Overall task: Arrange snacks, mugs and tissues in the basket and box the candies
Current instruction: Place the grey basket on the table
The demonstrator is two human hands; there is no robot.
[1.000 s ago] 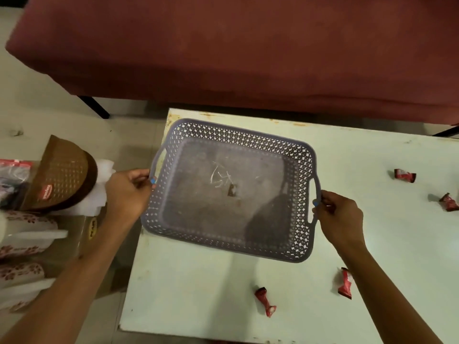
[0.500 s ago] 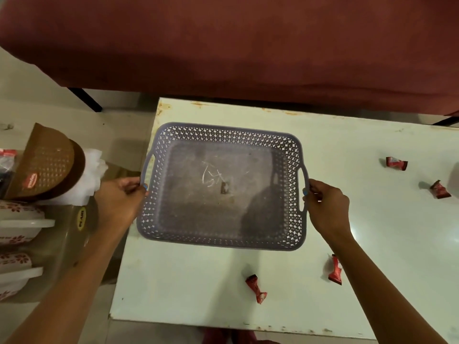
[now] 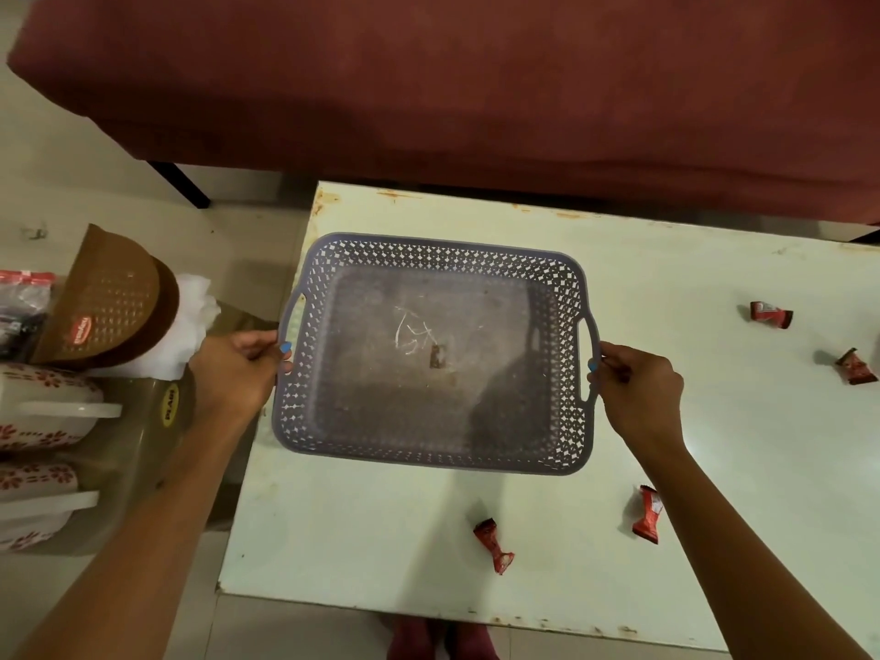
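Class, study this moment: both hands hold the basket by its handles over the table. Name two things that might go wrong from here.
1. The basket sits near the table's left edge; released carelessly, it might tip off.
2. Loose candies lie near the front edge; the right hand or its forearm may knock them off.

The basket (image 3: 431,354) is matt perforated plastic; the desk (image 3: 362,531) is smooth, painted, rust-flecked; candy wrappers (image 3: 494,546) are glossy foil.

Dim, warm indoor light; the table (image 3: 714,469) glares softly at my right, shadows fall under my arms, and wide-angle edges bend and soften.
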